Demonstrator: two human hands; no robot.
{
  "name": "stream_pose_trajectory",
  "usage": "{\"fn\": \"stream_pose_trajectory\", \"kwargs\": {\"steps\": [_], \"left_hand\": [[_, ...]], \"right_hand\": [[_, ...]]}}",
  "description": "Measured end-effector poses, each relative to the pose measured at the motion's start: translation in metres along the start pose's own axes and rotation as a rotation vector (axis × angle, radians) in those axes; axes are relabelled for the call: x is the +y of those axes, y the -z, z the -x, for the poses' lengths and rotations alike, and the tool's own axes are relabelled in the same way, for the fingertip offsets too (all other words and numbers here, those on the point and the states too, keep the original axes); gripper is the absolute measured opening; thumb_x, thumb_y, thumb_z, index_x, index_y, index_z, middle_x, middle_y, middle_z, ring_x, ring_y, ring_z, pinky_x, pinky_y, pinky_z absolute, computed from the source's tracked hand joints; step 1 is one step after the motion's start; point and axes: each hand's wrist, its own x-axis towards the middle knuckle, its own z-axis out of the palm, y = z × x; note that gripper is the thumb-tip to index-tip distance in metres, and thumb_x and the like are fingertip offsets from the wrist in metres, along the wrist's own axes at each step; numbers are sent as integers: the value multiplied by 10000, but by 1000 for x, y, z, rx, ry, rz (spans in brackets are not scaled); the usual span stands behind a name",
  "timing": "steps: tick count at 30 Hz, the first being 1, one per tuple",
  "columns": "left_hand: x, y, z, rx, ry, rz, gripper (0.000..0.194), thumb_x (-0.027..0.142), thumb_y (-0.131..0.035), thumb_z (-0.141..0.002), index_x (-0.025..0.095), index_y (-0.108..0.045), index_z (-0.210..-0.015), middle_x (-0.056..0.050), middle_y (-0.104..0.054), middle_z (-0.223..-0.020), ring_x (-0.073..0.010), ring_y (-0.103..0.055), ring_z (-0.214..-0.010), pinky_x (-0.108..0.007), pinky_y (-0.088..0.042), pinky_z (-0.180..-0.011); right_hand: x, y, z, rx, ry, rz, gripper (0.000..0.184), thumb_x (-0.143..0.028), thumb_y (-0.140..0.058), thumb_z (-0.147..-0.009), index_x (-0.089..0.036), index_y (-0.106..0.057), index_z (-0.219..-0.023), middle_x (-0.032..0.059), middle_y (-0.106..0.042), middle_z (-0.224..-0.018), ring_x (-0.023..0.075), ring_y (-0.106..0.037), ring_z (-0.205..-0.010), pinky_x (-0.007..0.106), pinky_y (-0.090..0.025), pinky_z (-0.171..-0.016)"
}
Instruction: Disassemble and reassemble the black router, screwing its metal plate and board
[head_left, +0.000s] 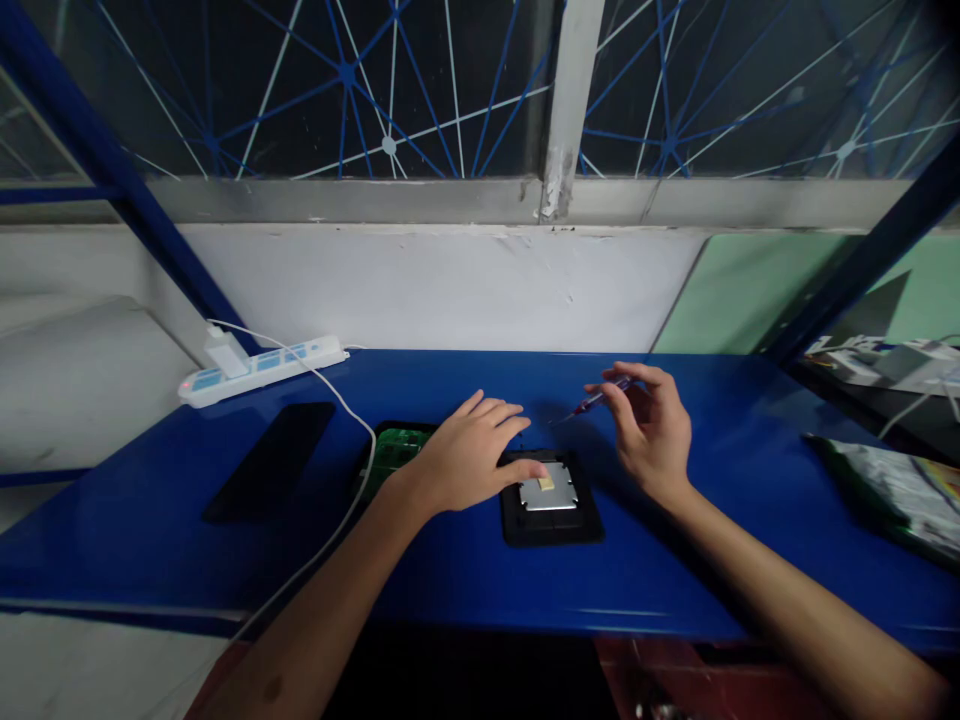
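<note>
Head view: slim tool (598, 399), any lettering seemingly blurred.

Blue glossy-topped table (480, 585) stood against a scuffed white wall (450, 290). Above, dark window panes (480, 85) bore blue and white lines, divided by a worn grey upright (571, 100). Pale green flat panel (739, 290) stood at right; lighting was dim.

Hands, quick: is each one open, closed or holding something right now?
Left hand: open and spread, at the pale block.
Right hand: closed, holding a slim tool.
</note>
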Motion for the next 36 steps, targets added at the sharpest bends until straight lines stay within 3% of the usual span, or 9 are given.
{"fn": "stream_pose_trajectory", "kwargs": {"steps": [4,9,12,19,26,36], "left_hand": [[13,0,28,35,59,-2,666,714,-527,-932,219,-555,-1377,-121,-573,-1457,-311,-498,-1380,-549,-263,-1221],[49,-27,56,57,161,-13,724,642,-665,-875,166,-516,-1400,-185,-458,-1545,-384,-450,-1410,-562,-374,-1164],[58,-40,62,94,192,32,686,592,-688,-878,212,-501,-1418,-175,-421,-1571,-398,-429,-1423,-568,-413,-1134],[57,-38,63,17,198,142,623,600,-696,-876,335,-543,-1419,-120,-294,-1647,-442,-309,-1479,-622,-367,-1144],[59,-40,64,6,213,173,602,593,-672,-905,378,-514,-1444,-73,-225,-1678,-401,-285,-1500,-574,-295,-1203],[60,-36,63,-10,219,197,571,541,-668,-929,386,-499,-1452,-73,-151,-1694,-401,-211,-1521,-563,-278,-1211]], "right_hand": [[4,3,-1,-5,39,70,280,-279,-651,-927,-259,-611,-1203,37,-661,-1015,166,-711,-805,356,-625,-741],[-2,-4,-6,16,62,37,242,-283,-629,-941,-248,-622,-1180,24,-618,-944,132,-646,-676,322,-591,-618],[-15,-15,-10,14,69,50,227,-297,-644,-931,-251,-631,-1152,14,-608,-908,140,-633,-692,326,-580,-624],[-39,-43,1,-61,119,60,187,-263,-632,-937,-245,-641,-1123,12,-604,-908,132,-609,-704,311,-556,-634],[-31,-42,20,-124,119,46,207,-254,-650,-929,-258,-635,-1136,18,-602,-946,140,-634,-741,302,-567,-635],[-33,-42,19,-109,173,69,231,-220,-653,-926,-279,-641,-1149,19,-596,-962,138,-621,-742,307,-559,-635]]}}
